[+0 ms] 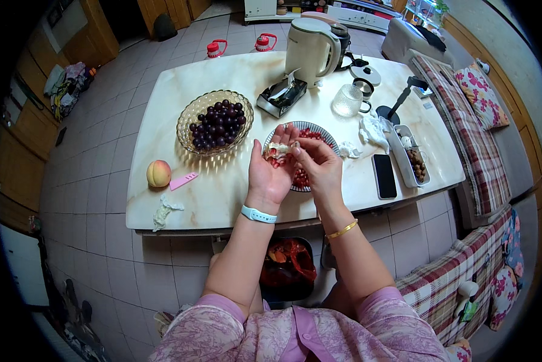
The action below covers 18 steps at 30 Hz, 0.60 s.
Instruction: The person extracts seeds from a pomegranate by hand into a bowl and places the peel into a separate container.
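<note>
My left hand (269, 178) is palm up above a striped plate (330, 138), cradling a piece of pomegranate (278, 149) with pale membrane and some loose red arils. The thumb and forefinger of my right hand (321, 166) meet at the right end of that piece. Red pomegranate arils (301, 179) lie on the plate, partly hidden by both hands. Crumpled white tissue (350, 150) sits just right of the plate.
On the marble-patterned table (225, 194) are a basket (183, 144) of grapes, a peach (158, 173), a pink folding knife (183, 181), a tissue pack (281, 97), an electric kettle (303, 50), a glass mug (347, 100) and a phone (384, 176). A lined bin (287, 271) stands below the front edge.
</note>
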Available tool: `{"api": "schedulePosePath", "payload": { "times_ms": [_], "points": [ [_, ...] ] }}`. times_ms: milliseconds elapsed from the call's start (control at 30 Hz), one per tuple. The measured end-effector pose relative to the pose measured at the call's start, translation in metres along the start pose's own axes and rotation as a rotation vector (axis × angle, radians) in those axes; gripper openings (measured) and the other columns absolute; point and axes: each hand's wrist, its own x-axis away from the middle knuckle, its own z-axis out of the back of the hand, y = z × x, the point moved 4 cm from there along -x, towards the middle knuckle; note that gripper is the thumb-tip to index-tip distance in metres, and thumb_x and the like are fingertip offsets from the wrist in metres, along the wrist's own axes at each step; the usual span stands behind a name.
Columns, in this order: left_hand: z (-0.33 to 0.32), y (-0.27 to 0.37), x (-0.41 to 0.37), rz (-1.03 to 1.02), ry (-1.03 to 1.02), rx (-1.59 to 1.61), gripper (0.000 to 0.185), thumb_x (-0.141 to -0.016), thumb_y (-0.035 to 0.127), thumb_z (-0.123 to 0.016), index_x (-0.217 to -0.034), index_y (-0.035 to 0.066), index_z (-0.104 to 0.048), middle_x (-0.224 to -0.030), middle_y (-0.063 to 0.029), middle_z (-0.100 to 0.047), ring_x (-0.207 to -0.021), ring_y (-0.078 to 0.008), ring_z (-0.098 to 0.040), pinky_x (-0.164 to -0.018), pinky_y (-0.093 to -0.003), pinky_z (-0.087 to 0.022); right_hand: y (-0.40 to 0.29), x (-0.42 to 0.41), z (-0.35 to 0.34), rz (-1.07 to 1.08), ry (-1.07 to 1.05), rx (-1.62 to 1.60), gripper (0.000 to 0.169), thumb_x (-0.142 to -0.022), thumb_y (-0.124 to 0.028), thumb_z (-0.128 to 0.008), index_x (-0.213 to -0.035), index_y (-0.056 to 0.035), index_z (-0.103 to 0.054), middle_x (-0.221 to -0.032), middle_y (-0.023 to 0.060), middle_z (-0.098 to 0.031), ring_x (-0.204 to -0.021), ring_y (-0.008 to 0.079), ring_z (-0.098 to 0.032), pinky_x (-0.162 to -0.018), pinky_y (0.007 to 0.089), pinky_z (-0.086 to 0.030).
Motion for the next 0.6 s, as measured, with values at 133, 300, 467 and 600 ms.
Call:
{"api": "schedulePosePath", "payload": {
  "times_ms": [133,300,467,600],
  "points": [
    [-0.002,-0.007,0.004,0.027,0.024,-0.036,0.062,-0.107,0.049,-0.018,-0.132,0.002,-0.052,-0.140,-0.0145,-0.054,-0.131,-0.0300,-0.051,-0.107,-0.0426,-0.046,-0.002,-0.003,0.007,-0.026,0.049,-0.021,0.020,-0.093,-0.010,-0.071,-0.110,0.0003,-0.069,-0.101,0.0050,-0.072,-0.089,0.0084,-0.065,-0.076,0.0213,-0.052],
    [0.007,-0.015,0.002,0.055,0.071,-0.106,0.051,-0.108,0.041,-0.028,-0.127,0.003,-0.056,-0.134,-0.0126,-0.059,-0.124,-0.0269,-0.056,-0.109,-0.0407,-0.044,-0.005,-0.002,0.006,-0.016,0.058,-0.046,0.020,-0.093,-0.010,-0.070,-0.110,0.0008,-0.068,-0.103,0.0067,-0.071,-0.091,0.0095,-0.066,-0.079,0.0225,-0.053],
    [0.014,-0.017,0.004,0.045,0.108,-0.179,0.022,-0.103,0.021,-0.053,-0.115,0.006,-0.065,-0.116,-0.0071,-0.068,-0.111,-0.0202,-0.063,-0.101,-0.0384,-0.049,0.005,-0.011,0.021,-0.141,0.096,-0.219,0.023,-0.095,-0.010,-0.067,-0.115,0.0017,-0.064,-0.107,0.0097,-0.070,-0.094,0.0125,-0.068,-0.078,0.0225,-0.056],
    [0.028,-0.016,0.001,0.023,0.214,-0.217,0.016,-0.100,0.020,-0.060,-0.110,0.010,-0.067,-0.109,-0.0040,-0.070,-0.102,-0.0160,-0.065,-0.090,-0.0328,-0.053,0.019,-0.016,0.031,-0.201,0.113,-0.385,0.022,-0.096,-0.009,-0.065,-0.116,0.0015,-0.062,-0.106,0.0111,-0.070,-0.094,0.0144,-0.069,-0.079,0.0234,-0.058]
  ]
}}
